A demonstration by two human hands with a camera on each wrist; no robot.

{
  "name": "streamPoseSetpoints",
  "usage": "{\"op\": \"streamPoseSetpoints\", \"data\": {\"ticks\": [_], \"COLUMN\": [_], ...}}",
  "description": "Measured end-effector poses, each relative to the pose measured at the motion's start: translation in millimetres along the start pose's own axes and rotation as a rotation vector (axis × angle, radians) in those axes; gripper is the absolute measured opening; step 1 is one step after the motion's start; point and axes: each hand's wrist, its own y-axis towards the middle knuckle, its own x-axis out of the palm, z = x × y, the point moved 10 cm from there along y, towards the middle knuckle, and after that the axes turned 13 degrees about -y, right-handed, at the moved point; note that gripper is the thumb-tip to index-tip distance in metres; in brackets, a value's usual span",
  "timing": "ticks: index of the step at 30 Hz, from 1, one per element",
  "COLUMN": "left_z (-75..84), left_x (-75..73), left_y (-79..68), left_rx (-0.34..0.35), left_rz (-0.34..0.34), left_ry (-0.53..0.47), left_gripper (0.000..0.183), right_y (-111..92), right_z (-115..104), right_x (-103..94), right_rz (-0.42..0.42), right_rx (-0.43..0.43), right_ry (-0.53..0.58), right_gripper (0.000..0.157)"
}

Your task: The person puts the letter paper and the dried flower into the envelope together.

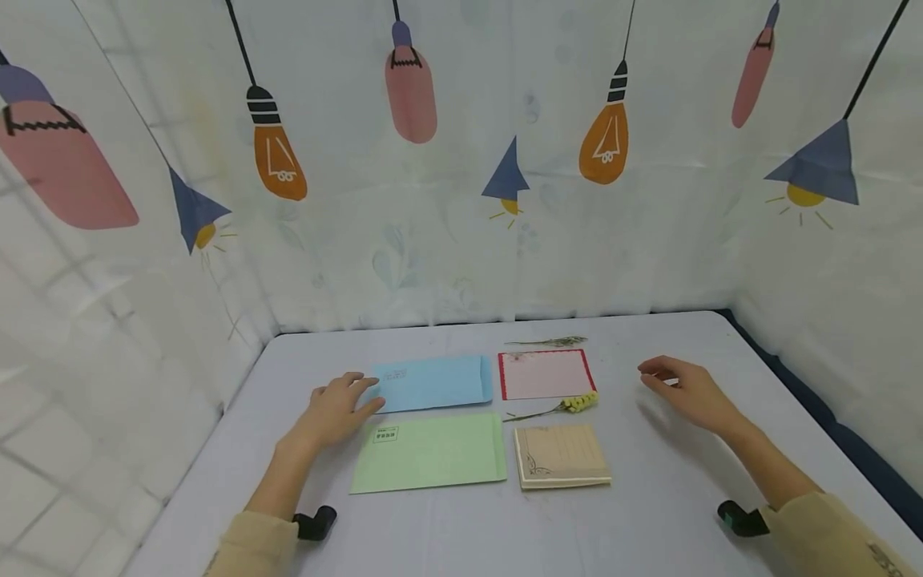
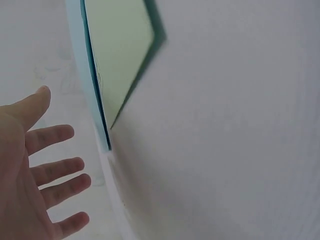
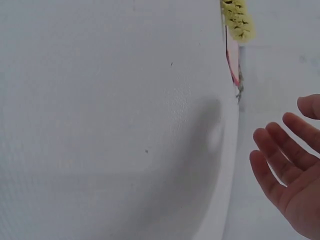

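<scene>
My left hand (image 1: 336, 410), fingers spread, hovers at the left end of a blue envelope (image 1: 433, 383); in the left wrist view its palm and fingers hold nothing. Just below the blue one lies a green envelope (image 1: 433, 453) with a small printed stamp box. My right hand (image 1: 688, 393) hangs over the right side of the table with its fingers loosely bent and nothing in them. Between the hands lie a pink card (image 1: 546, 375) with a red border, a yellow flower sprig (image 1: 577, 402) and a stack of tan notepaper (image 1: 562, 455).
A thin dried green sprig (image 1: 558, 342) lies behind the pink card. Everything rests on a white-covered table (image 1: 447, 537). Behind it hangs a white curtain (image 1: 447, 240) printed with lamps and bulbs, and dark blue cloth (image 1: 851, 433) shows along the right edge.
</scene>
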Motion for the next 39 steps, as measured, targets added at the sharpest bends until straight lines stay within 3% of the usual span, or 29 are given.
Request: {"op": "streamPoseSetpoints", "data": {"ticks": [11,21,39], "left_z": [28.6,52.0,100.9], "left_x": [8.6,16.5,43.2], "left_y": [-1.4,-6.7,-12.7], "left_rx": [0.085,0.15,0.232], "left_rz": [-0.004,-0.003,-0.091], "left_ry": [-0.024,-0.146,-0.233], "left_gripper": [0.051,0.054,0.057], "right_y": [-6.0,-9.3,-15.9], "right_z": [-24.9,-57.0,-105.5], "right_x": [7.6,17.0,41.7], "right_rz": [-0.022,-0.09,-0.225], "right_rx": [0.027,0.011,-0.022], "right_ry": [0.173,0.344,0.57], "right_gripper": [0.03,0.031,0.039]}}
